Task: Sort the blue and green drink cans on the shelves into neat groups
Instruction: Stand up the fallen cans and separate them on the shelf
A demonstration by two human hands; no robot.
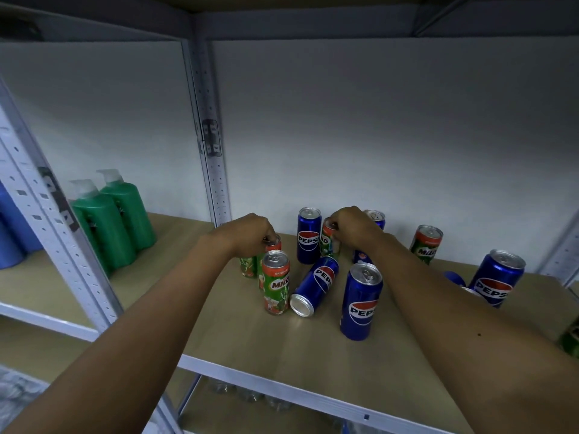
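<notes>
On the wooden shelf (pixel 238 333) my left hand (pixel 250 233) grips the top of a green Milo can (pixel 273 245) standing in a small cluster behind another upright green can (pixel 275 283). My right hand (pixel 354 227) holds the top of a green can (pixel 327 241) next to an upright blue Pepsi can (pixel 308 236). One blue can (pixel 316 286) lies on its side in the middle. Another blue can (pixel 360 302) stands in front of it. Farther right stand a green can (pixel 425 245) and a blue can (pixel 496 278).
A grey shelf upright (pixel 211 145) divides this bay from the left one, where two green pump bottles (pixel 112 220) and blue bottles (pixel 12 233) stand. The upper shelf board hangs close overhead. A green can (pixel 570 339) shows at the right edge. The lower shelf holds clear containers.
</notes>
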